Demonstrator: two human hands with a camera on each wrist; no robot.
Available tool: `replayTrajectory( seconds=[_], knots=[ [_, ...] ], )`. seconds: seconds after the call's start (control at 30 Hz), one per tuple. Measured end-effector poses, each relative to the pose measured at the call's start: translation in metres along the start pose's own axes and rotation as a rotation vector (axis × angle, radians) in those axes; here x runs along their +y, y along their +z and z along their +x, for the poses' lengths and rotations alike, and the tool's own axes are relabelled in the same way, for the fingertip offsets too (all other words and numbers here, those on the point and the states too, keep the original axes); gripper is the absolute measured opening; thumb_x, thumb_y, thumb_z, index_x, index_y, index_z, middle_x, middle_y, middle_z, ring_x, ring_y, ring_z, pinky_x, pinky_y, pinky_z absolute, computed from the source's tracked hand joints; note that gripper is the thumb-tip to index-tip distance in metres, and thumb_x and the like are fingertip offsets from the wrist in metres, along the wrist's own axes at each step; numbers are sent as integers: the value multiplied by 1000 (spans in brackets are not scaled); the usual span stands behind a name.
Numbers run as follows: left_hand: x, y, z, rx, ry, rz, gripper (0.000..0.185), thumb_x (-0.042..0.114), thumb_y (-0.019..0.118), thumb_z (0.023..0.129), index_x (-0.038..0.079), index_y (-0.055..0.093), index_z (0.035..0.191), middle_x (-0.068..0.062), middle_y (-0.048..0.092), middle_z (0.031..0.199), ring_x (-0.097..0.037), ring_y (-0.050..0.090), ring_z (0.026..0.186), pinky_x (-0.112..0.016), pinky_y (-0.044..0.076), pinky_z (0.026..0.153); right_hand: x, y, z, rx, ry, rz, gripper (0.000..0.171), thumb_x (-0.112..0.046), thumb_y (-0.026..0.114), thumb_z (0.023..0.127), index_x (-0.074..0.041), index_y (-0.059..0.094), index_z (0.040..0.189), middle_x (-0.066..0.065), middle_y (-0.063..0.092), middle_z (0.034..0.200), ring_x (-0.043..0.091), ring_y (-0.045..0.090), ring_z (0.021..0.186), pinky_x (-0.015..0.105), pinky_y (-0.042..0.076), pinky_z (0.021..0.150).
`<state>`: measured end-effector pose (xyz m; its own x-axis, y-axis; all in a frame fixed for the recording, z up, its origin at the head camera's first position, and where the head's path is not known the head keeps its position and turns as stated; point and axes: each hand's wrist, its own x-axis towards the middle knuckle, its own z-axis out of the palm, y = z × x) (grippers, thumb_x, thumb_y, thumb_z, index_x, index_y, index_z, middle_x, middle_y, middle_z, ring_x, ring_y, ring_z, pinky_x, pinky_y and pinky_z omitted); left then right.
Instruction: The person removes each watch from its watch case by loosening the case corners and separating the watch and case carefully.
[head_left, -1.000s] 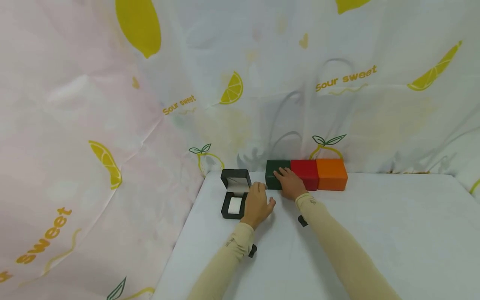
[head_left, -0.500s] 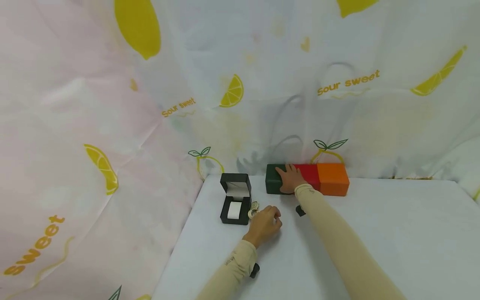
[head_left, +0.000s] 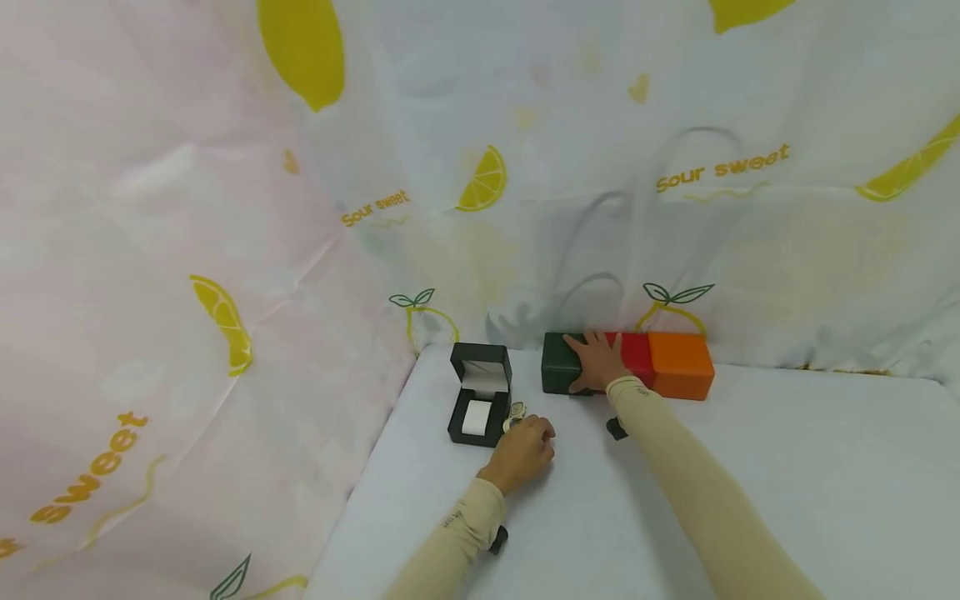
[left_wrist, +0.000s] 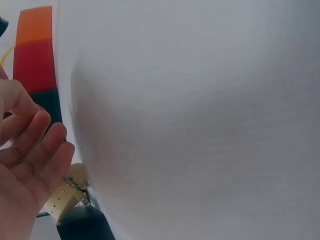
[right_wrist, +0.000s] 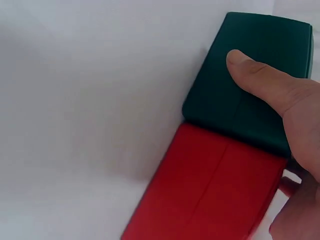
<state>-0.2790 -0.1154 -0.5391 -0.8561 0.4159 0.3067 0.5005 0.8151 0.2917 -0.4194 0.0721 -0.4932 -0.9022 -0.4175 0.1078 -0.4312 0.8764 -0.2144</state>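
Watch [head_left: 516, 412] pinched in curled left hand [head_left: 522, 451]; right hand [head_left: 597, 362] flat, fingers straight, atop green box [head_left: 560, 372].

The white bench [head_left: 750, 467] lies bare across its whole near and right part, giving wide room to pass. Along the far edge a dark green box [head_left: 561, 373], a red box [head_left: 638, 364] and an orange box [head_left: 680, 375] stand touching in a row against the curtain [head_left: 675, 208]. At the far left an open black case [head_left: 480, 404] stands just beside the bench's left edge, with only a narrow gap between it and the green box.
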Motion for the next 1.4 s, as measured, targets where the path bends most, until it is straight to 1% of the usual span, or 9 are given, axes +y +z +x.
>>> replayTrajectory(
  seconds=[0.2, 0.47, 0.53, 0.67, 0.83, 1.0, 1.13, 1.27, 1.4],
  knots=[
    [-7, -9, 10, 56, 0, -82, 17, 1, 65, 85, 4, 62, 102, -3, 58, 94, -9, 58, 80, -15, 48, 70, -12, 2, -8, 42, -51, -57, 102, -43, 92, 60, -12, 46, 146, 25, 46, 135, 42, 31, 129, 71, 8, 108],
    [-12, -24, 22, 187, -23, -69, 35, 3, 76, 81, 3, 55, 109, -8, 51, 102, -14, 56, 85, -22, 51, 73, -29, 7, -34, 81, -115, -50, 100, -46, 92, 58, -11, 52, 142, 25, 49, 130, 40, 38, 125, 64, 14, 112],
    [-15, -27, 25, 170, -29, -44, 43, 7, 80, 79, 2, 55, 114, -10, 50, 108, -17, 56, 93, -24, 52, 81, -31, 7, -41, 91, -127, -69, 100, -48, 92, 56, -12, 53, 141, 24, 50, 129, 40, 41, 123, 62, 18, 112],
    [-18, -30, 33, 81, -74, -46, 57, 12, 83, 78, 2, 55, 127, -13, 49, 124, -24, 54, 113, -31, 48, 96, -36, 5, -50, 79, -135, -53, 101, -48, 92, 57, -11, 52, 142, 24, 50, 130, 38, 41, 122, 56, 23, 113],
    [-18, -31, 38, 1, -147, -100, 66, 11, 82, 79, 1, 50, 137, -16, 49, 136, -28, 52, 122, -38, 44, 101, -40, 0, -55, 54, -132, -32, 99, -44, 92, 59, -10, 51, 143, 25, 49, 133, 38, 42, 124, 53, 27, 112],
    [-17, -25, 40, -51, -214, -129, 80, 10, 83, 78, -1, 40, 144, -20, 55, 133, -33, 55, 120, -42, 45, 101, -38, -4, -57, 15, -123, -76, 97, -48, 91, 60, -13, 52, 142, 22, 53, 134, 36, 47, 125, 63, 24, 110],
    [-16, -19, 41, -48, -253, -148, 89, 8, 84, 75, 1, 33, 147, -23, 61, 125, -33, 62, 112, -41, 49, 96, -35, -8, -57, -16, -119, -106, 95, -51, 89, 61, -17, 53, 142, 19, 55, 133, 33, 49, 124, 66, 21, 109],
    [-13, -17, 42, -30, -241, -168, 92, 5, 85, 73, 1, 31, 147, -24, 64, 118, -33, 65, 106, -42, 52, 91, -33, -13, -59, -30, -128, -105, 92, -51, 88, 62, -16, 54, 141, 18, 57, 131, 34, 51, 123, 67, 21, 108],
    [-10, -16, 41, -52, -236, -165, 89, 3, 84, 74, 0, 32, 146, -24, 63, 120, -33, 64, 108, -42, 51, 93, -31, -14, -63, -22, -132, -111, 91, -54, 87, 62, -15, 56, 138, 17, 59, 129, 33, 52, 119, 66, 24, 108]
  ],
)
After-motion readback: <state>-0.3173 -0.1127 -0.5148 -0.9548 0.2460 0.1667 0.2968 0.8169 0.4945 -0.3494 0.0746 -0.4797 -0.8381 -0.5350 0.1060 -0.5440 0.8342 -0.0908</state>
